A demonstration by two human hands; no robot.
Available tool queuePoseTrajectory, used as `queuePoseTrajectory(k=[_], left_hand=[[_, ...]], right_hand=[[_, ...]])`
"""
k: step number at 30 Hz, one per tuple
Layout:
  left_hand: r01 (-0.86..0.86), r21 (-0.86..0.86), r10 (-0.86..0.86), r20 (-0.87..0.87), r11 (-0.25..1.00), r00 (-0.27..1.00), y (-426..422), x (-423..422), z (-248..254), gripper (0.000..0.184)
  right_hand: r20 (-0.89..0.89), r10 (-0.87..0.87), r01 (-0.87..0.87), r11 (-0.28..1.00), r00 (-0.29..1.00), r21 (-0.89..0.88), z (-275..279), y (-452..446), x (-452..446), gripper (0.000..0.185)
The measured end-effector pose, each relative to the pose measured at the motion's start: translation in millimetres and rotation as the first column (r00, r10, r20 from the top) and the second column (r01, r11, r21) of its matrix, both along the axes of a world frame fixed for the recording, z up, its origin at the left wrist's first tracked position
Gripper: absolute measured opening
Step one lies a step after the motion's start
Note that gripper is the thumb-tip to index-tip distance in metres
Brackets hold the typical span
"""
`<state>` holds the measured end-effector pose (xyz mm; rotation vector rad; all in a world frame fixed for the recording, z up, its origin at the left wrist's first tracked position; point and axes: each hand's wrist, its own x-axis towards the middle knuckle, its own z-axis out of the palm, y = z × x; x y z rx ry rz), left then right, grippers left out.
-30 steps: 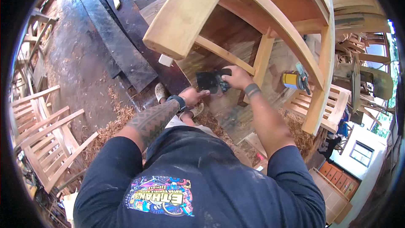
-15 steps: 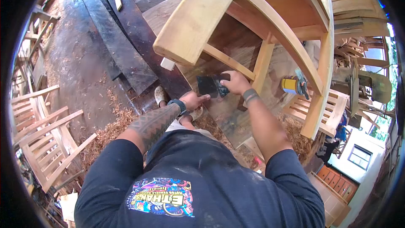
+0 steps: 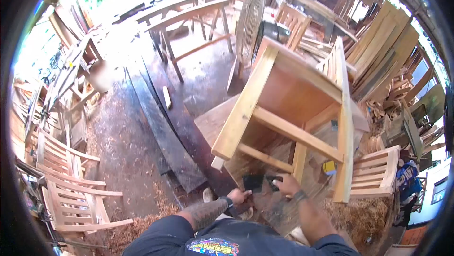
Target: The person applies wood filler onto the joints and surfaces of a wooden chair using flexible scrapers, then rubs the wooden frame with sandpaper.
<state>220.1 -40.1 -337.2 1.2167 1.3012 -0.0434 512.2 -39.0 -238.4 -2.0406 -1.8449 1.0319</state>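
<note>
My right hand [image 3: 287, 185] is closed round the dark handle of a putty knife with a wide black blade [image 3: 254, 181]. The blade points left, toward my left hand [image 3: 239, 195]. My left hand looks closed, its fingertips at the blade's lower edge; whether they touch it or hold something small I cannot make out. Just beyond both hands, a pale wooden chair or bench frame [image 3: 298, 135] lies tipped over on a wooden board [image 3: 210, 122], its legs and rails toward me. A yellow-labelled can [image 3: 329, 167] stands to the right, partly behind a rail.
Dark planks [image 3: 163, 133] lie on the floor at left. Slatted wooden pieces [image 3: 78, 204] stand at far left, another slatted piece [image 3: 373, 171] at right. A large fan [image 3: 250, 26] and a trestle [image 3: 189, 19] are farther back. Wood shavings [image 3: 359, 223] cover the floor near me.
My view has tilted up, showing more of the workshop behind, so the hands and frame appear lower. The putty knife stays in my right hand, with the left hand close to its blade.
</note>
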Motion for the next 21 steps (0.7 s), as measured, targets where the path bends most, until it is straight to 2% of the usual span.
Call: queuePoseTrajectory(k=[1, 2, 4, 5, 8, 11, 14, 15, 18, 19, 21], left_hand=[[0.010, 0.068, -0.006, -0.050, 0.998, 0.999, -3, 2, -15, 0.070], [0.025, 0.133, -0.012, -0.101, 0.991, 0.995, -4, 3, -23, 0.068], [-0.009, 0.094, 0.013, -0.046, 0.996, 0.999, -4, 1, -19, 0.064], [-0.025, 0.069, 0.026, -0.023, 0.997, 0.999, -4, 0, -16, 0.063], [0.051, 0.150, -0.035, -0.104, 0.987, 0.994, -3, 1, 22, 0.056], [-0.046, 0.091, 0.059, -0.138, 0.995, 0.989, -5, 6, 4, 0.057], [-0.130, 0.031, 0.134, -0.173, 0.991, 0.976, -2, 10, 8, 0.058], [-0.140, 0.020, 0.142, -0.155, 0.990, 0.978, -2, 10, 13, 0.058], [-0.199, 0.001, 0.199, -0.086, 0.980, 0.976, -1, 7, 24, 0.054], [-0.213, 0.047, 0.215, -0.055, 0.976, 0.975, -1, 4, 26, 0.050], [-0.211, 0.224, 0.215, 0.009, 0.951, 0.977, -5, 2, 31, 0.045]], right_hand=[[-0.139, -0.199, 0.183, 0.976, 0.970, -0.122, 1, -5, -2, 0.042], [-0.253, -0.401, 0.335, 0.904, 0.880, -0.267, -2, -13, -5, 0.039], [-0.468, -0.605, 0.399, 0.788, 0.644, -0.470, -47, -32, -1, 0.032], [-0.492, -0.684, 0.427, 0.725, 0.538, -0.541, -54, -39, -9, 0.027], [-0.450, -0.699, 0.446, 0.708, 0.556, -0.548, -35, -57, -37, 0.032], [-0.552, -0.591, 0.346, 0.801, 0.588, -0.489, -83, -53, -42, 0.031], [-0.508, -0.476, 0.251, 0.858, 0.718, -0.448, -74, -36, -49, 0.033], [-0.518, -0.344, 0.166, 0.919, 0.783, -0.359, -121, -30, -39, 0.038], [-0.413, -0.049, -0.055, 0.970, 0.910, -0.236, -88, -20, -36, 0.038], [-0.318, 0.074, -0.128, 0.980, 0.945, -0.151, -56, -21, -39, 0.042], [-0.259, 0.159, -0.203, 0.967, 0.953, -0.154, -51, -17, -43, 0.043]])
